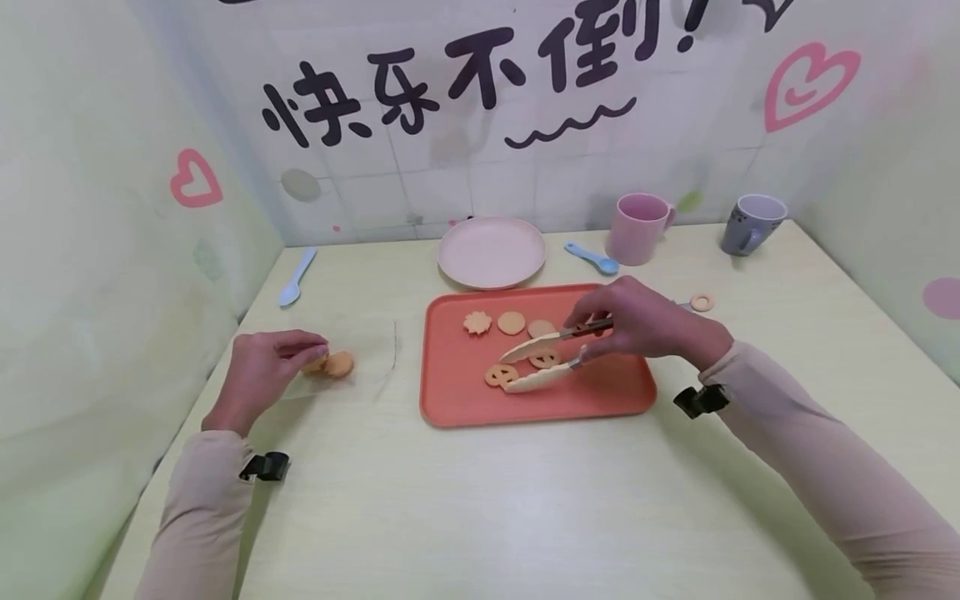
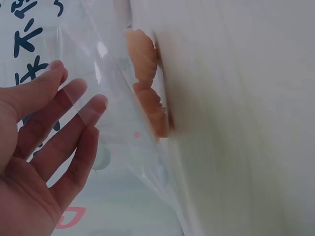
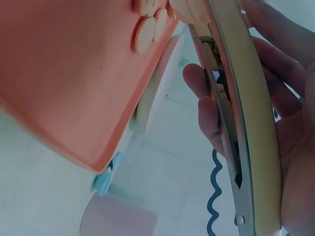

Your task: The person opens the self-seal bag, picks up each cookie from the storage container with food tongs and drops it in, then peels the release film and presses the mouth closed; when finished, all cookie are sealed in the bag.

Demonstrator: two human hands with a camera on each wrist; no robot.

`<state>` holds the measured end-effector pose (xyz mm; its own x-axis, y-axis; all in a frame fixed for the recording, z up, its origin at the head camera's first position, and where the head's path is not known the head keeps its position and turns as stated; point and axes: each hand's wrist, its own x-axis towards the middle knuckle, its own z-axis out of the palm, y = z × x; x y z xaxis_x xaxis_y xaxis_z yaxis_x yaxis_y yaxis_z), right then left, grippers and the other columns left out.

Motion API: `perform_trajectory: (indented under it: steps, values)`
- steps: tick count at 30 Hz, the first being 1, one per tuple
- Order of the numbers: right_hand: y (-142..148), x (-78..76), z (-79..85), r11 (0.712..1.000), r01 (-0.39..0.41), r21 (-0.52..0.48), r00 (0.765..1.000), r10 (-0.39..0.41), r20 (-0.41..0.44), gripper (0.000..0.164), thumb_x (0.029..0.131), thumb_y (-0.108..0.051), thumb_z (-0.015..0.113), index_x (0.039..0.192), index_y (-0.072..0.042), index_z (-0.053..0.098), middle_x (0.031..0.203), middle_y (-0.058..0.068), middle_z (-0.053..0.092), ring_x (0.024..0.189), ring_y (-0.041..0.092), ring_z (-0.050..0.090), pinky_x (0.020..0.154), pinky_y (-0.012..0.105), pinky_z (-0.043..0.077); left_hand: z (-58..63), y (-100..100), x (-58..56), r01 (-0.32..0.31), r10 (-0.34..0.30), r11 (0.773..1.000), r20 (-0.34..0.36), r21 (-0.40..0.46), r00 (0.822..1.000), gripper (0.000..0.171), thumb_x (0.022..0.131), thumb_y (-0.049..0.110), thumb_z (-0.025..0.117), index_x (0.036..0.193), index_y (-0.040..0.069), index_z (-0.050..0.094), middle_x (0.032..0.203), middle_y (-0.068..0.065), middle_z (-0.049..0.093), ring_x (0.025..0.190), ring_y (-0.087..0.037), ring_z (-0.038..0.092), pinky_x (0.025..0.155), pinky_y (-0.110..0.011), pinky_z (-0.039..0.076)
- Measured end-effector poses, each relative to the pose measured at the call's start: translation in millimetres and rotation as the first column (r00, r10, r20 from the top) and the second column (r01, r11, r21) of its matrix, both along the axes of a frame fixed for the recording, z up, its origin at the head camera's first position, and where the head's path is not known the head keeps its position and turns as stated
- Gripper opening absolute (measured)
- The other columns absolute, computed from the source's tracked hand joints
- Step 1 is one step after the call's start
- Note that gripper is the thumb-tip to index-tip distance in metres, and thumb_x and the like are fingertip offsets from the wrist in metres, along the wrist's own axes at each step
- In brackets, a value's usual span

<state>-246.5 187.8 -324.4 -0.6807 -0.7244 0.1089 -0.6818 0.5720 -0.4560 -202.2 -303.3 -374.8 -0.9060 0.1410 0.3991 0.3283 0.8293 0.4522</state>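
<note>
My left hand [image 1: 262,375] pinches the edge of a clear plastic bag [image 1: 375,354] left of the tray. Inside the bag are cookies [image 1: 340,364], two of them showing in the left wrist view [image 2: 147,64]. Tongs [image 1: 542,380] with cream tips are held in my right hand [image 1: 637,325] over the red tray [image 1: 457,404], their arms spread apart. One tip is beside or over a cookie with cut-outs [image 1: 498,374]; whether they touch cannot be told. Also on the tray lie a flower-shaped cookie [image 1: 477,322], a round cookie [image 1: 512,322] and others partly hidden by the tongs.
Behind the tray is a pink plate [image 1: 491,250]. A blue spoon [image 1: 592,258], a pink mug [image 1: 636,232] and a grey-blue mug [image 1: 752,225] stand or lie at the back right. Another blue spoon [image 1: 298,277] lies at the back left. Printed cloth walls [image 1: 450,183] border the table.
</note>
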Motion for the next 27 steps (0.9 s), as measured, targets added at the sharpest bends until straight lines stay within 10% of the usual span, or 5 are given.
perform_trajectory:
  steps: [13,27]
  values:
    - [-43.6,-6.4,-0.2,0.991,-0.032,-0.13,0.993,0.017,-0.118,0.035,0.073,-0.026,0.091,0.102,-0.014,0.078,0.094,-0.003,0.078,0.084,0.011,0.073,0.078,0.034,0.06,6.6,-3.6,3.6,-0.002,0.001,1.0,0.016,0.022,1.0,0.013,0.085,0.011,0.08,0.097,0.009,0.082,0.09,-0.012,0.08,0.077,0.033,0.049,0.066,0.0,0.043]
    - [-156.6,-17.2,-13.0,0.992,0.05,-0.119,0.998,-0.053,-0.021,0.039,0.079,-0.034,0.087,0.109,-0.012,0.076,0.103,0.003,0.078,0.091,0.014,0.071,0.085,0.032,0.056,7.8,-1.1,0.9,-0.009,0.009,0.999,0.003,0.037,1.0,0.012,0.084,0.005,0.079,0.096,0.004,0.081,0.089,-0.016,0.079,0.076,0.035,0.047,0.064,-0.001,0.043]
